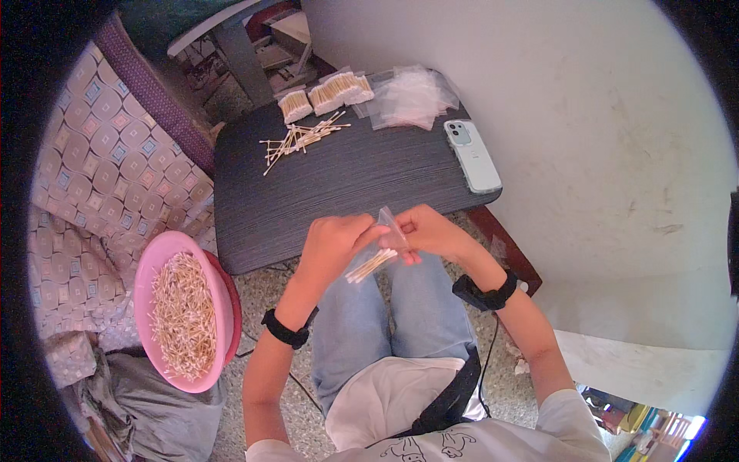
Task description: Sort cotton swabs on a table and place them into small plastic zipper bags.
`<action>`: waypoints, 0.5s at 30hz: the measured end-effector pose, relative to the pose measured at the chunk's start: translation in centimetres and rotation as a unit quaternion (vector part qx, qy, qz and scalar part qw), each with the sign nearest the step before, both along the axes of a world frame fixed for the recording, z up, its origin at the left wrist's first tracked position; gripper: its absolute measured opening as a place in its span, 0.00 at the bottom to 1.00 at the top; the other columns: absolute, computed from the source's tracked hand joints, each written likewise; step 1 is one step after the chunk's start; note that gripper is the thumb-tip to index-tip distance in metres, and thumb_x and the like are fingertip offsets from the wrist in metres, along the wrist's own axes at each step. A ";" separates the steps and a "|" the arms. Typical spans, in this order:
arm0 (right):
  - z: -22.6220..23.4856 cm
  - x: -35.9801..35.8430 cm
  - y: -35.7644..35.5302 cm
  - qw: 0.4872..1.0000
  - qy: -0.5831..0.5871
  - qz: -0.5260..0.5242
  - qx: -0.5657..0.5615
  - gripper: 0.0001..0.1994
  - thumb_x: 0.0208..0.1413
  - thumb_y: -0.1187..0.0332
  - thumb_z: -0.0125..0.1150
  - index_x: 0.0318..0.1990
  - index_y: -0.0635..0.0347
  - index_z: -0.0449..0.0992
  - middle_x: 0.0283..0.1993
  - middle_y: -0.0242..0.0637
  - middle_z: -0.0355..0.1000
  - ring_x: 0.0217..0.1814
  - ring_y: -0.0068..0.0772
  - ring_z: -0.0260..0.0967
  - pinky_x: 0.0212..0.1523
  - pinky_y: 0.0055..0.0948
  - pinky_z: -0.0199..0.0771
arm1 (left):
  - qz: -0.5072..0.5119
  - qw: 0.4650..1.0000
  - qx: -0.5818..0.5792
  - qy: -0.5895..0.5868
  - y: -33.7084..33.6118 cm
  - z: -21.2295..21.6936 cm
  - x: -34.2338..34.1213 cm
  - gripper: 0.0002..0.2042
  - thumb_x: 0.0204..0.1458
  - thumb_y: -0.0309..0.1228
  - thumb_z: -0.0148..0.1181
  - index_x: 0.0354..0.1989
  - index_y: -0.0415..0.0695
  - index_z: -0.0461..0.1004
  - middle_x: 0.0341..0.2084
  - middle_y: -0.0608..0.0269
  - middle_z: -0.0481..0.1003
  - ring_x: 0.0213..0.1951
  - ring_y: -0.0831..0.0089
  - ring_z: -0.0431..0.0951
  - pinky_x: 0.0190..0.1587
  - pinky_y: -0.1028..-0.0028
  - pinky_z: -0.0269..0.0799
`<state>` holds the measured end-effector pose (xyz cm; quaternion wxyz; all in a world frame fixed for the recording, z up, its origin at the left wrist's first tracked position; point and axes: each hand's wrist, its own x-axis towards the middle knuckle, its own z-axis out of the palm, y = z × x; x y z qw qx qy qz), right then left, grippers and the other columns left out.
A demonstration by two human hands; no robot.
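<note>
Above my lap, a small clear plastic bag (pixel 362 260) with several cotton swabs (pixel 372 266) inside is held between both hands. My left hand (pixel 339 240) pinches its upper left side, thumb toward the opening. On the other side, the fingers of my right hand (pixel 427 231) are closed on the bag's right edge. The swabs lie slanted in the bag, their white tips showing at both ends. Beyond my hands, a loose heap of cotton swabs (pixel 304 140) is spread on the dark table (pixel 346 181).
Filled swab bags (pixel 331 94) stand at the table's far edge, beside a stack of clear bags (pixel 412 96). A pale phone (pixel 472 156) lies near the right wall (pixel 585 115). At left, a pink basin (pixel 229 308) holds many swabs, next to a patterned cover (pixel 115 154).
</note>
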<state>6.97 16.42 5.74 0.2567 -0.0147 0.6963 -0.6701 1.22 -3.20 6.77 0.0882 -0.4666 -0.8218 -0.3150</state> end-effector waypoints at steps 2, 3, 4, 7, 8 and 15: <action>0.1 0.1 0.1 1.000 -0.012 -0.002 -0.003 0.14 0.52 0.60 0.62 0.32 0.66 0.76 0.26 0.36 0.73 0.24 0.21 0.70 0.25 0.19 0.69 | 0.016 0.999 0.004 -0.028 -0.1 0.2 0.0 0.13 0.45 0.42 0.61 0.22 0.45 0.72 0.13 0.59 0.69 0.16 0.61 0.70 0.19 0.68 0.63; 0.2 0.4 0.1 0.998 -0.009 -0.018 -0.062 0.14 0.51 0.61 0.63 0.33 0.66 0.76 0.27 0.36 0.74 0.25 0.21 0.70 0.27 0.20 0.70 | 0.033 0.998 0.007 -0.055 -0.1 0.2 0.0 0.14 0.45 0.43 0.62 0.21 0.44 0.72 0.12 0.59 0.68 0.16 0.62 0.71 0.19 0.69 0.63; 0.4 0.5 0.0 0.992 -0.006 -0.033 -0.123 0.14 0.51 0.62 0.63 0.33 0.67 0.77 0.28 0.36 0.74 0.27 0.21 0.71 0.28 0.20 0.70 | 0.034 0.998 0.007 -0.055 -0.3 0.3 -0.1 0.14 0.45 0.43 0.62 0.21 0.44 0.72 0.12 0.59 0.68 0.16 0.62 0.71 0.19 0.69 0.63; 0.4 0.7 0.0 0.986 -0.031 -0.012 -0.161 0.13 0.50 0.65 0.64 0.37 0.67 0.76 0.29 0.35 0.74 0.30 0.21 0.71 0.30 0.20 0.70 | 0.042 0.992 0.019 -0.117 -0.4 0.5 -0.2 0.14 0.45 0.41 0.63 0.23 0.41 0.73 0.12 0.54 0.68 0.15 0.62 0.70 0.19 0.70 0.62; 0.3 0.6 0.1 0.986 -0.032 -0.013 -0.161 0.13 0.50 0.65 0.64 0.37 0.67 0.76 0.29 0.35 0.74 0.30 0.21 0.71 0.30 0.20 0.70 | 0.033 0.994 0.004 -0.109 -0.3 0.7 -0.1 0.14 0.44 0.41 0.64 0.23 0.41 0.74 0.12 0.55 0.69 0.14 0.64 0.69 0.19 0.71 0.62; -1.4 0.1 0.4 0.991 -0.005 0.078 -0.109 0.16 0.50 0.69 0.61 0.46 0.66 0.72 0.38 0.36 0.74 0.32 0.23 0.71 0.31 0.20 0.70 | 0.015 0.992 0.035 -0.120 0.1 1.1 0.1 0.13 0.40 0.40 0.67 0.23 0.43 0.76 0.11 0.60 0.69 0.12 0.72 0.67 0.18 0.75 0.60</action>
